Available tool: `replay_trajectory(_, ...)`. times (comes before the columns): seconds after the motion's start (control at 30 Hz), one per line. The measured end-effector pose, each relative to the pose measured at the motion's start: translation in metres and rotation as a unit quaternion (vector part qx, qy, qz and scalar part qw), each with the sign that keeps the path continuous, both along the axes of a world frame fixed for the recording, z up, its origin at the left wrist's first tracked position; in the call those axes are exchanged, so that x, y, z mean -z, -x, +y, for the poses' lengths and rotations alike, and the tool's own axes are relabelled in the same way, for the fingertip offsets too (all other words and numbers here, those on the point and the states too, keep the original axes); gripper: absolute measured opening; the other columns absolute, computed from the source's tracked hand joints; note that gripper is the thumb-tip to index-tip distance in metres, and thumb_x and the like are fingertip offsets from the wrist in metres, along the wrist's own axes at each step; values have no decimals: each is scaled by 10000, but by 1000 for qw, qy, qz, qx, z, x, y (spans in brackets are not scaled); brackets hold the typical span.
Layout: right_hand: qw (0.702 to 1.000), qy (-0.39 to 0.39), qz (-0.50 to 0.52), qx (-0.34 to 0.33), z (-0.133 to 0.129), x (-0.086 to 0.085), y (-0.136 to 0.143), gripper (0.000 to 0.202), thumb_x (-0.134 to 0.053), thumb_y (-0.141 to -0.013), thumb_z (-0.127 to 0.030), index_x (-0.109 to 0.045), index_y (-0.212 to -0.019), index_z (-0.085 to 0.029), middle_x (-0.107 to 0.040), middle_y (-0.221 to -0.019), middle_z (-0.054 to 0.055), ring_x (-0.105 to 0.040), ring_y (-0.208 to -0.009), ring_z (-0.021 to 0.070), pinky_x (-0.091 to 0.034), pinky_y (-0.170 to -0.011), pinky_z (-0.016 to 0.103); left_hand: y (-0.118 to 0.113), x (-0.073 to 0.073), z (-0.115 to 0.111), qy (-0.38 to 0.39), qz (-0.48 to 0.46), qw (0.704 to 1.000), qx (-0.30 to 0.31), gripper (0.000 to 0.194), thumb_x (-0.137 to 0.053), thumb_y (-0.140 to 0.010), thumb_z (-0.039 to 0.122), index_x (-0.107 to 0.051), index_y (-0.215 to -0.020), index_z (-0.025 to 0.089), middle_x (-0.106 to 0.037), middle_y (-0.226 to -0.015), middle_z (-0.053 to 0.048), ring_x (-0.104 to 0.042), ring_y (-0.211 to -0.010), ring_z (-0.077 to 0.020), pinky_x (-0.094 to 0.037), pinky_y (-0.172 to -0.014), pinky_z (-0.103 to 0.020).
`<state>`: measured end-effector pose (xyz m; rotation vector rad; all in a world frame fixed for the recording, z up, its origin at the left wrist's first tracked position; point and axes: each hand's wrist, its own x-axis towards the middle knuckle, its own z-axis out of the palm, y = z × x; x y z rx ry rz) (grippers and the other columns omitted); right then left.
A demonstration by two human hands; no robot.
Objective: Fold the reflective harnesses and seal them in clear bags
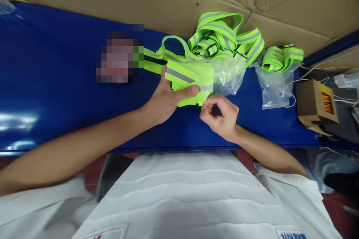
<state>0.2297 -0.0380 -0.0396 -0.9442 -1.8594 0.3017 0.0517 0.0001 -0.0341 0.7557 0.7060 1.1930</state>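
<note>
My left hand [161,101] is closed around a folded neon-yellow reflective strap [182,76] with a grey stripe, thumb pressed across its front. A clear plastic bag [228,76] covers the right part of this bundle and spreads out behind it. At the bundle's lower right corner, my right hand [221,115] pinches the bag's edge between thumb and fingers. Just behind lies a loose heap of similar reflective straps [215,37] with black buckles. One strap end trails left towards a blurred-out object [116,59].
Farther right, another rolled strap [276,58] sits at a clear bag [275,86]. A cardboard box [315,101] and white cables stand at the right edge of the blue table [70,93]. Brown cardboard [168,0] lines the back.
</note>
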Motion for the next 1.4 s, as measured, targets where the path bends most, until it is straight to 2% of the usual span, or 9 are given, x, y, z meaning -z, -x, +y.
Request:
replay_trajectory(0.37,985,-88,-149,28,13,19,-4,119,-640,-910,-96,-623,-874,-209,-712,-790,-36,-650,-653,85,-467,-612,213,7,33,13,-188,191,959,-93,764,-916,-771,489,-374,-1274,299,-574,-1365,-46,-597,-1274,-241,-533,-1099,-456)
replay_trajectory(0.57,979,-53,-193,-28,4,-11,-16,48,-684,-992,-191,-689,-1035,-211,-780,-879,3,-719,-706,125,-540,-663,248,21,33,27,-446,342,800,-208,732,-859,-836,539,-408,-1349,275,-548,-1283,-100,-598,-1184,-241,-543,-1037,-458)
replay_trajectory(0.7,989,-92,-112,-14,-1,-29,-26,244,-716,-993,-321,-660,-1215,-235,-767,-939,33,-701,-732,162,-591,-701,303,25,22,14,-578,404,698,-124,388,-747,-954,329,-581,-1302,278,-664,-1194,-82,-681,-1097,-243,-580,-929,-417)
replay_trajectory(0.8,988,-97,-116,-3,-3,-27,-27,420,-714,-970,-529,-651,-1265,-236,-702,-902,33,-667,-753,182,-594,-717,335,26,20,-1,-617,494,607,-86,383,-618,-1014,190,-620,-1366,342,-706,-1280,-71,-712,-1091,-240,-575,-908,-403)
replay_trajectory(0.97,972,-79,-216,49,-8,-22,-18,928,-664,-783,-858,-575,-1402,-173,-619,-1266,174,-648,-1157,323,-604,-848,416,27,18,-13,-626,549,544,-104,581,-651,-1002,198,-476,-1525,380,-661,-1404,-91,-695,-1228,-257,-599,-959,-394)
replay_trajectory(1.07,936,-102,-336,35,-8,-26,-18,926,-675,-857,-779,-492,-1506,-144,-664,-1293,176,-667,-1067,294,-557,-824,406,26,15,-20,-586,558,584,-60,667,-592,-998,105,-397,-1557,413,-512,-1570,-103,-551,-1454,-294,-623,-990,-407)
replay_trajectory(1.17,911,-162,-378,19,-6,-28,-24,642,-675,-952,-656,-600,-1363,-169,-749,-1082,94,-670,-924,254,-500,-827,420,22,7,-30,-529,519,671,-22,749,-482,-998,37,-338,-1567,503,-384,-1671,-34,-490,-1517,-292,-648,-974,-386)
replay_trajectory(1.3,951,-159,-258,-61,-3,-22,-27,344,-669,-987,-566,-643,-1068,-232,-754,-1006,52,-701,-1026,251,-529,-936,432,14,-1,-42,-426,435,792,41,879,-682,-986,379,-126,-1663,447,-566,-1535,-45,-668,-1321,-279,-670,-950,-350)
replay_trajectory(1.4,975,-19,-193,-112,-2,-19,-23,566,-752,-895,-639,-616,-1253,-222,-729,-1194,113,-706,-1159,275,-600,-965,435,12,5,-41,-374,376,846,49,893,-702,-979,409,-136,-1668,455,-516,-1589,-38,-592,-1421,-306,-624,-1082,-426)
